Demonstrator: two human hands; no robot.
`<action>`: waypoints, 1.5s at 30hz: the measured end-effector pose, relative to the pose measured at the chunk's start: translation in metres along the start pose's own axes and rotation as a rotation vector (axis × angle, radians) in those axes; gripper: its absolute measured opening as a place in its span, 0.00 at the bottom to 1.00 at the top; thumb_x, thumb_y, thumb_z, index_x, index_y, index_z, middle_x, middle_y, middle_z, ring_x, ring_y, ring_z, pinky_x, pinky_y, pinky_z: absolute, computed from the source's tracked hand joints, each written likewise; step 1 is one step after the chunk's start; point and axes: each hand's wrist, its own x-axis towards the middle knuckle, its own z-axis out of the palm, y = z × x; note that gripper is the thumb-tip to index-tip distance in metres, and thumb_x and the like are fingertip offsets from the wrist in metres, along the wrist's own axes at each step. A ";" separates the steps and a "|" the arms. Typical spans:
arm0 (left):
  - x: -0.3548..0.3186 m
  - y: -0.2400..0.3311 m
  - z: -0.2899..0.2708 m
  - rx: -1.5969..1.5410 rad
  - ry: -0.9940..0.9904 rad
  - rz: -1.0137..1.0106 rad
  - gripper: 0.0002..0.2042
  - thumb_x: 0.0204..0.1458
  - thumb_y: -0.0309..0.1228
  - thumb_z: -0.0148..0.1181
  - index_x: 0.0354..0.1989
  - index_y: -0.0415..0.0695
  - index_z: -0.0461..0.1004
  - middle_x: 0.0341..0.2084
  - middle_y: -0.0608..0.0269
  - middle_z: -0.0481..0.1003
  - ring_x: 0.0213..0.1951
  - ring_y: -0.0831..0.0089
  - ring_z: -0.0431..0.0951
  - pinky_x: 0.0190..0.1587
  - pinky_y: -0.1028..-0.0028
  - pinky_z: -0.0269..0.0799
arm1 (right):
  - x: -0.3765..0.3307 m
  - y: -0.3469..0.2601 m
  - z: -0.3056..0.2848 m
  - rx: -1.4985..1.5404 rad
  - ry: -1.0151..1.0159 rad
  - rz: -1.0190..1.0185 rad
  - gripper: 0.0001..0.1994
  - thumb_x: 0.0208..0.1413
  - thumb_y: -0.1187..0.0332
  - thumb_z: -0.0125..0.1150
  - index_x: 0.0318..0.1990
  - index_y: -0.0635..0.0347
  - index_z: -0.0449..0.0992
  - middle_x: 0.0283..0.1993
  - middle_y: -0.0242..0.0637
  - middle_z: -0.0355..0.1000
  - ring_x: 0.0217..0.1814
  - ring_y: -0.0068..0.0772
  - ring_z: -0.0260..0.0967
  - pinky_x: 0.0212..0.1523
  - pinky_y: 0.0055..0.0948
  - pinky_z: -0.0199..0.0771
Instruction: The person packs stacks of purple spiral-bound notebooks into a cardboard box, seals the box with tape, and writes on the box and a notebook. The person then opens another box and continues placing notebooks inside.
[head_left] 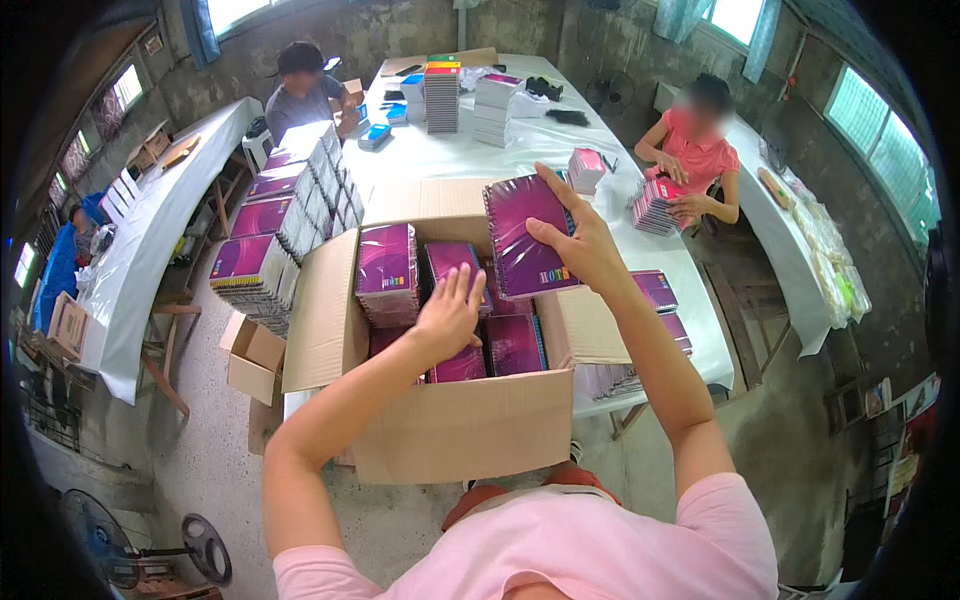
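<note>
My right hand point(585, 240) grips a purple spiral notebook point(522, 225) by its right side, thumb across the cover. The notebook is tilted up over the far right part of an open cardboard box point(465, 425). My left hand point(448, 318) lies over purple notebooks inside the box with its fingers stretched out, holding nothing. Under its fingertips is a purple notebook point(450, 262). A taller stack of notebooks point(386, 265) fills the box's far left corner. Another purple notebook point(516, 345) lies at the near right, partly covered by a box flap.
Tall stacks of purple notebooks point(250, 258) stand left of the box. More notebooks point(655, 292) lie to its right on the white-covered table point(715, 350). Two people sit beyond, one handling a notebook stack point(655, 207). A smaller open carton point(252, 355) sits at lower left.
</note>
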 end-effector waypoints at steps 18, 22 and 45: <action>0.025 -0.027 0.031 0.462 0.109 -0.054 0.27 0.53 0.30 0.42 0.60 0.28 0.54 0.60 0.42 0.58 0.63 0.54 0.57 0.67 0.56 0.36 | -0.007 0.087 0.084 -1.216 -0.633 -0.247 0.39 0.47 0.61 0.60 0.63 0.74 0.50 0.61 0.74 0.49 0.61 0.64 0.57 0.53 0.50 0.64; 0.021 -0.027 0.040 0.424 0.075 -0.128 0.29 0.50 0.30 0.46 0.60 0.28 0.53 0.58 0.41 0.60 0.61 0.55 0.60 0.66 0.56 0.41 | -0.010 0.089 0.109 -1.276 -0.717 -0.094 0.34 0.51 0.69 0.53 0.64 0.74 0.47 0.56 0.74 0.58 0.59 0.63 0.60 0.46 0.56 0.66; -0.013 0.223 -0.074 -1.426 -0.367 0.318 0.27 0.46 0.31 0.64 0.56 0.43 0.63 0.44 0.59 0.72 0.48 0.70 0.72 0.49 0.70 0.68 | -0.029 0.201 -0.201 -0.178 -0.360 0.050 0.30 0.42 0.51 0.66 0.51 0.62 0.72 0.42 0.44 0.75 0.44 0.36 0.74 0.48 0.32 0.70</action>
